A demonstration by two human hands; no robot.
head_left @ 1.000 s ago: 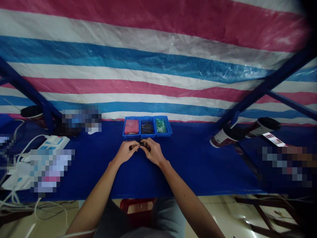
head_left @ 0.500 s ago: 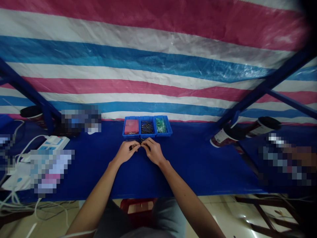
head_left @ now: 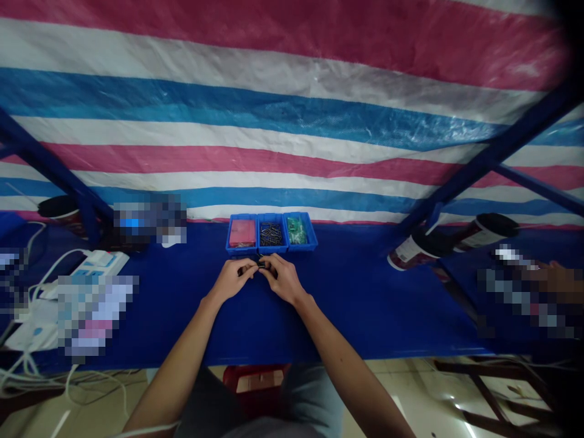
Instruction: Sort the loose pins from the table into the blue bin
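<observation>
Three small blue bins stand side by side on the blue table [head_left: 365, 304]. A pink block or stack fills the left bin [head_left: 242, 249], dark screw-like pieces lie in the middle bin [head_left: 272, 249], and green items in clear wrap are in the right bin [head_left: 306, 246]. Just in front of the bins, my left hand [head_left: 234, 280] and my right hand [head_left: 283, 278] meet at the fingertips. Both are closed in a pinch around something small and dark, too small to name.
A power strip with white cables [head_left: 107, 261] is at the left. Two dark-lidded containers, the nearer one [head_left: 406, 252] tilted, are at the right beside a blue metal post [head_left: 456, 176]. A striped sheet [head_left: 274, 109] hangs behind. Part of another person's hand shows at the far right.
The fingers of my right hand have shifted slightly, and a bit more of the dark piece shows between the hands. Another person's hand has come further into view at the far right.
</observation>
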